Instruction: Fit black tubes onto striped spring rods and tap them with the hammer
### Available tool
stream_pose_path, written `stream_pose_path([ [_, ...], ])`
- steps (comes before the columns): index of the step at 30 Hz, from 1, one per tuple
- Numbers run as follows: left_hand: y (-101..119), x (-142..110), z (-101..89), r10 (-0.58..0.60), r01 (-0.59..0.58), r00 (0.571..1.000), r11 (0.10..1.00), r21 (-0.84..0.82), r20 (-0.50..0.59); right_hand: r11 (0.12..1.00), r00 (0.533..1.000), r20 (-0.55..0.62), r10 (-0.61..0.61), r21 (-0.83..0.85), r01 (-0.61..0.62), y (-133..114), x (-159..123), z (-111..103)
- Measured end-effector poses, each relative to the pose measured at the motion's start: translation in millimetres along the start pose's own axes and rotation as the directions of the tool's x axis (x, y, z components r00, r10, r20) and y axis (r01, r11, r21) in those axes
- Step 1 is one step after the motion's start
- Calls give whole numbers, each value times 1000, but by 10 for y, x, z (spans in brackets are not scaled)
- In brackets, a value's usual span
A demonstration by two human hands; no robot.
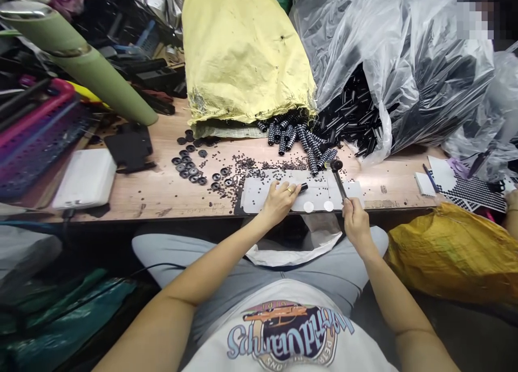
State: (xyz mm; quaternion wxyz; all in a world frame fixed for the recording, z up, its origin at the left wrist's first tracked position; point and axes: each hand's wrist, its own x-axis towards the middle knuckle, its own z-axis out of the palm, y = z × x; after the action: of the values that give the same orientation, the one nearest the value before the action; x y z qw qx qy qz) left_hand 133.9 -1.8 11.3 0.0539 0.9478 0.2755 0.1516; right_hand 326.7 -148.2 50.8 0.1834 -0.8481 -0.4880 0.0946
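Tube in the left fingers, hammer in the right, at the counter's front edge

The left hand (278,202) rests over the plate (259,186), which lies along the front edge of the counter (388,186). Its fingers are closed on a short black tube (304,187); one end sticks out past the fingertips, on the side towards the hammer (340,184), and the rest is hidden in the grip. The right hand (356,221) is at the same edge, its fingers wrapped round the lower end of the hammer's handle. The hammer's head points towards the back of the counter, well apart from the tube.

Two white discs (318,206) are on the plate's front side, between the hands. Tiny black rings (279,167) are strewn behind and left of the plate, with larger black wheels (190,167) farther left. Ribbed rollers (282,143) spill from a yellow sack (246,53) towards the counter's back edge; beside it, a clear bag (433,75) holds more black tubes. A white box (86,178) sits left, near the front edge.
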Motion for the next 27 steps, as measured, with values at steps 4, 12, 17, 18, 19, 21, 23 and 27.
stream_pose_path([
  [4,58,1,41,-54,54,998,999,-1,39,994,988,151,8,-109,8,-213,-96,71],
  [12,346,18,275,-68,67,996,998,12,54,967,963,90,-253,11,253,-628,-234,-19],
  [17,295,108,196,-88,92,989,995,-34,115,958,919,349,-183,-148,247,-711,-220,173],
  [18,296,124,140,-136,143,981,989,-40,141,963,931,324,-169,-147,226,-678,-191,160],
  [19,305,136,76,-172,183,970,982,-51,172,969,948,282,-148,-148,196,-628,-155,129],
  [21,327,162,-63,-173,204,954,973,-106,247,977,978,193,-72,-184,108,-478,-70,38],
  [23,296,242,-186,-135,199,945,961,-194,299,965,993,119,26,-262,7,-275,18,-41],
  [27,-141,774,-272,-450,467,884,845,-261,123,918,991,19,132,-379,-115,150,183,-37],
])
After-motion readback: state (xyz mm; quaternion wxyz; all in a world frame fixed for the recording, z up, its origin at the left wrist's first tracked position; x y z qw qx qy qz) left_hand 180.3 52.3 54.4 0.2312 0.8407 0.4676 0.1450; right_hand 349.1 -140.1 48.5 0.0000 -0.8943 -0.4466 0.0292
